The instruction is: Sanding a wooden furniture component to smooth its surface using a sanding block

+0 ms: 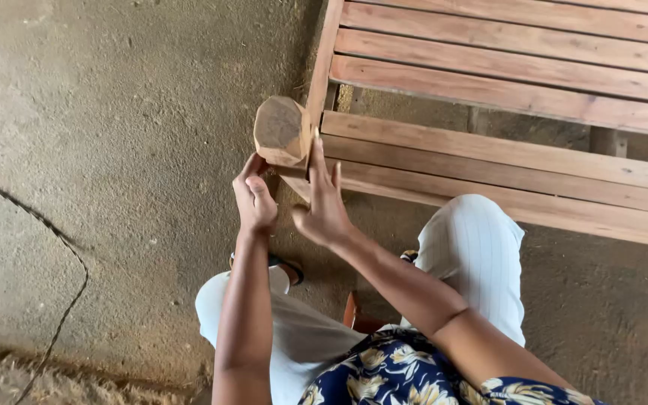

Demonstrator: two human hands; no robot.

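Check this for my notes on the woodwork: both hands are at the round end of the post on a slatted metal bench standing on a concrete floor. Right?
Not quite: the bench is wooden, not metal, as the head view shows. The rest holds: the left hand and right hand are at the post end, and the floor is concrete.

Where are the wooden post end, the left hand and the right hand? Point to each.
wooden post end (279, 129), head view, on its cut face.
left hand (253, 196), head view, on its back.
right hand (322, 204), head view, on its back.

Bare concrete floor (114, 150) lies open left of the slatted reddish wooden bench (504, 90), whose blunt post end (279, 129) juts out.
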